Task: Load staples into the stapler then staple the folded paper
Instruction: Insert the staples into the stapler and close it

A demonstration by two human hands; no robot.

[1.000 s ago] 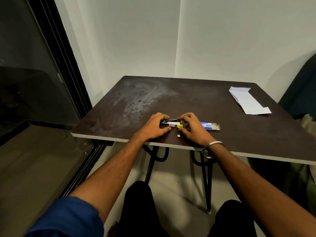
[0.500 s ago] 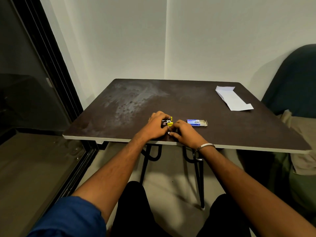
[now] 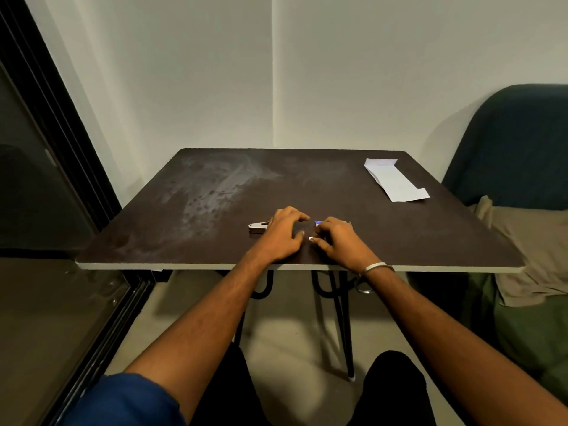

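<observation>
My left hand (image 3: 282, 236) lies palm-down over the stapler (image 3: 257, 228) near the table's front edge; only its metal end sticks out to the left of my fingers. My right hand (image 3: 339, 242) is curled just to the right and covers most of the blue staple box (image 3: 318, 223). A small pale staple strip (image 3: 311, 238) sits pinched at its thumb and fingertip. The folded white paper (image 3: 396, 182) lies at the table's far right corner, well away from both hands.
The dark table (image 3: 215, 192) has a smudged patch at centre left and a pale front edge. A dark sliding door frame (image 3: 61, 142) stands to the left. A dark chair with a beige cloth (image 3: 528, 241) is close on the right.
The stapler's metal end now pokes out left of my left hand and its yellow part is hidden. My right hand has moved onto the staple box, taking the small strip at its fingertips.
</observation>
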